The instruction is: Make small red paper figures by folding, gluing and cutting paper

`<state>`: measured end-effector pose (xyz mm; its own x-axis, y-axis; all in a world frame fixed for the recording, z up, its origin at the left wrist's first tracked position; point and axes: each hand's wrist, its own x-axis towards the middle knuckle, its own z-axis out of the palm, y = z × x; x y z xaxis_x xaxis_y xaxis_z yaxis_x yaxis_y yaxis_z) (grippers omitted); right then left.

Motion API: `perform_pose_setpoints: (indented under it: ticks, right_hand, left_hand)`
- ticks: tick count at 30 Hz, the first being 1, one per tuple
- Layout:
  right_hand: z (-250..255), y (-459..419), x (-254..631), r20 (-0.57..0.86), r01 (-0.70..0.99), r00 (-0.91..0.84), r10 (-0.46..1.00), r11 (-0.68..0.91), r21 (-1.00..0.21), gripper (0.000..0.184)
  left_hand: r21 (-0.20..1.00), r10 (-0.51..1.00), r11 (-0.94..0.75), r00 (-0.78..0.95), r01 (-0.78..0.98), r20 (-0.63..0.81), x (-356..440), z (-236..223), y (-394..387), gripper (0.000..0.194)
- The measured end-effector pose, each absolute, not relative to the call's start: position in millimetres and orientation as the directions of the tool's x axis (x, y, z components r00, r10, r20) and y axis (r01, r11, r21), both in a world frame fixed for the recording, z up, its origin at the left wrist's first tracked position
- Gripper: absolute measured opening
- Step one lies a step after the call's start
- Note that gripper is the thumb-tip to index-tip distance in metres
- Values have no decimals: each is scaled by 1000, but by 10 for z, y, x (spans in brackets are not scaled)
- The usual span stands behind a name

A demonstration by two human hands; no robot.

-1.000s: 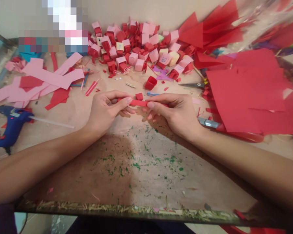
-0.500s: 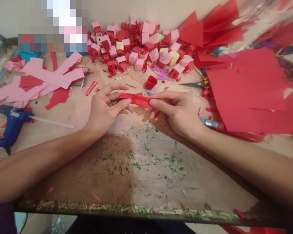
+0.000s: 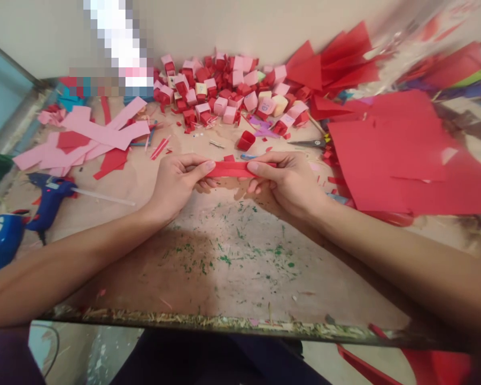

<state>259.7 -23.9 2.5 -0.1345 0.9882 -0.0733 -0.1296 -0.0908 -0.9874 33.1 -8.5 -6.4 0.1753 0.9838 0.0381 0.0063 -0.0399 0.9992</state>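
A folded red paper strip (image 3: 230, 170) is stretched level between my two hands, above the table. My left hand (image 3: 184, 176) pinches its left end between thumb and fingers. At the other end my right hand (image 3: 282, 174) grips it the same way, thumb on top. Just behind the strip lies a small red paper piece (image 3: 229, 158), partly covered. Beyond it stands an open red paper box (image 3: 246, 140), and a blue pen-like item (image 3: 247, 156) shows beside my right fingers.
Many pink and red paper boxes (image 3: 228, 96) are heaped at the back. Pink strips (image 3: 100, 131) and a blue glue gun (image 3: 52, 198) lie left. Scissors (image 3: 310, 143), a partly hidden cutter (image 3: 339, 198) and red sheets (image 3: 393, 155) lie right. The table edge (image 3: 208, 323) is frayed.
My left fingers lifted off the strip's end and have closed on it again. The strip turned to show a wider, folded face. The camera view has shifted slightly.
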Motion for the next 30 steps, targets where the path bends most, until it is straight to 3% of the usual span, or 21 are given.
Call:
perform_pose_setpoints:
  ticks: [7, 12, 13, 15, 17, 19, 21, 23, 26, 30]
  right_hand:
    - [237, -502, 2553, -128, -51, -216, 968, -142, -989, 22]
    - [260, -780, 2553, -262, 285, -357, 896, -163, -945, 25]
    - [240, -843, 2556, -229, 376, -336, 914, -92, -922, 24]
    - [205, -974, 2558, -18, 559, -305, 952, 164, -813, 21]
    - [200, -1108, 2544, 246, 684, -372, 895, 444, -579, 23]
    - [224, -1247, 2502, 367, 705, -513, 776, 625, -336, 33]
    - [243, -1387, 2430, 344, 668, -637, 690, 717, -200, 44]
    - [221, -1510, 2342, 250, 634, -711, 657, 753, -176, 56]
    - [98, -1611, 2240, 107, 612, -759, 642, 760, -220, 78]
    - [-69, -1604, 2247, 36, 637, -748, 663, 732, -243, 86]
  left_hand:
    - [995, 992, 27, 124, 95, -39, 183, 255, -492, 16]
    - [912, 916, 138, 301, 386, -266, -23, 332, -752, 18]
    - [872, 904, 89, 329, 482, -274, -68, 330, -806, 18]
    - [734, 903, -89, 365, 673, -225, -147, 314, -916, 19]
    - [519, 916, -309, 397, 797, -64, -210, 287, -1029, 18]
    - [284, 865, -502, 478, 817, 154, -261, 246, -1148, 26]
    - [103, 721, -672, 617, 733, 314, -299, 189, -1270, 35]
    - [8, 573, -795, 748, 606, 334, -323, 118, -1381, 41]
    - [-18, 515, -846, 825, 533, 232, -335, 4, -1487, 50]
    - [14, 539, -840, 830, 543, 145, -364, -105, -1507, 55]
